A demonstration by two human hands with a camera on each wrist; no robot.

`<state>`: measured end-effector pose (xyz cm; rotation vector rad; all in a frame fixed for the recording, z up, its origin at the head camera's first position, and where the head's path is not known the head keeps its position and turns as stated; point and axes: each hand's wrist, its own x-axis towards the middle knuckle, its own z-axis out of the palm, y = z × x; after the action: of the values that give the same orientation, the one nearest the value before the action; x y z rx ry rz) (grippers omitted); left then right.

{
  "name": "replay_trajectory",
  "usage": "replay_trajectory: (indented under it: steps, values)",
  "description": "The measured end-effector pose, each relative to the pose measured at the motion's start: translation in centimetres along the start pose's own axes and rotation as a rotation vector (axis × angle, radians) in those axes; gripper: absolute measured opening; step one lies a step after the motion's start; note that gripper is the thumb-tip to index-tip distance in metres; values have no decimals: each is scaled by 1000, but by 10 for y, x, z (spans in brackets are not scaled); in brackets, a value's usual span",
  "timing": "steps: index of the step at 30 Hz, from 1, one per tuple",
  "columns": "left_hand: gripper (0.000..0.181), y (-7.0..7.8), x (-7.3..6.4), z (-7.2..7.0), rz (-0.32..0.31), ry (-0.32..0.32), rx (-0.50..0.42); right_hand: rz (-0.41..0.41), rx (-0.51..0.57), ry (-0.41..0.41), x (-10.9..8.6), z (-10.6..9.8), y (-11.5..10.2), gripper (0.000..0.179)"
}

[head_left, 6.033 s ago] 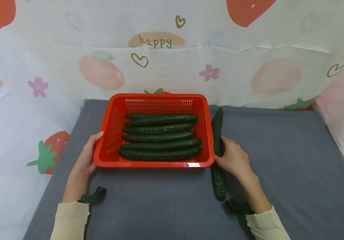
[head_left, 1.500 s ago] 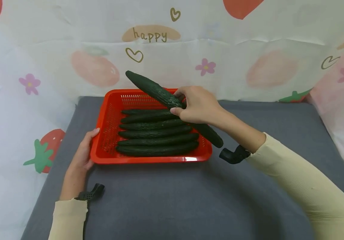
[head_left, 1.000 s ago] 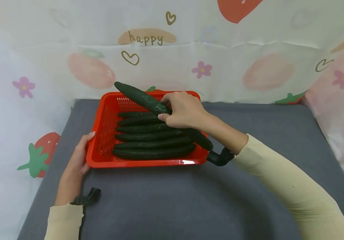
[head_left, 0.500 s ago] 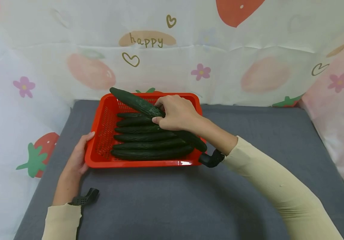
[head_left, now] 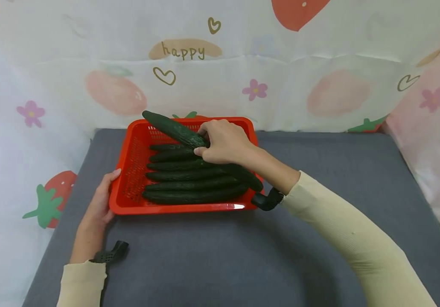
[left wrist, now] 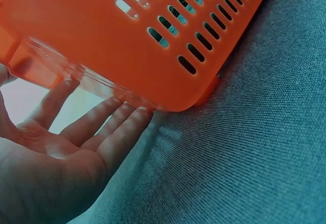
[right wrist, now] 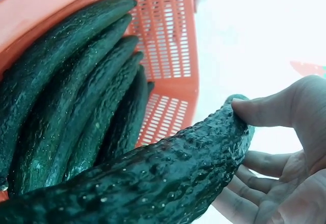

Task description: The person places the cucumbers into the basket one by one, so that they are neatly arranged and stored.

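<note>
A red plastic basket (head_left: 173, 208) with slotted walls holds several dark green cucumbers (head_left: 194, 196) side by side. At its left end, my left hand (head_left: 99, 199) holds the rim, thumb on top. In the left wrist view its fingers (left wrist: 125, 132) reach up to the basket's edge, nearly straight. My right hand (head_left: 225, 143) grips another cucumber (head_left: 175, 130) around the middle, over the basket. That cucumber slants from back left to front right, across the ones lying inside. In the right wrist view its bumpy skin (right wrist: 168, 173) shows under the thumb.
The basket stands on a grey cloth-covered table (head_left: 189, 256) near its back edge. Behind hangs a white printed curtain (head_left: 281, 94) with fruit, flowers and hearts. A black wrist strap (head_left: 267, 199) on the right arm comes close to the basket's front right corner.
The right hand took the single cucumber from the table beside the basket's right end, lifted it and brought it leftward and lower over the basket. The left hand has stayed at the rim.
</note>
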<state>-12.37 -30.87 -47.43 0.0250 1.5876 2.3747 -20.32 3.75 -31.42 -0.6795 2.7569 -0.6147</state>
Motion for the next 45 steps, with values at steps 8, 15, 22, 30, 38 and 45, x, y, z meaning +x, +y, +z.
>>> replay_trajectory:
  steps: [8, 15, 22, 30, 38, 45]
  values:
    - [28, 0, 1, -1, 11, -29, -1, -8, -25, -35, 5, 2, -4, 49]
    - [29, 1, 2, 0, -1, -19, 3, -5, -31, -54, 7, 8, -5, 49]
    - [29, 1, 3, 0, -9, -18, 10, -16, -36, -68, 12, 13, -8, 46]
    - [29, 3, 2, 1, -24, 8, 7, -16, -145, -133, 15, 16, -14, 41]
    - [28, 5, 2, 1, -30, 13, 1, 10, -129, -101, 7, 1, -8, 54]
    - [28, 2, 1, 1, -14, 24, -1, 13, -91, -101, -6, -4, 10, 53]
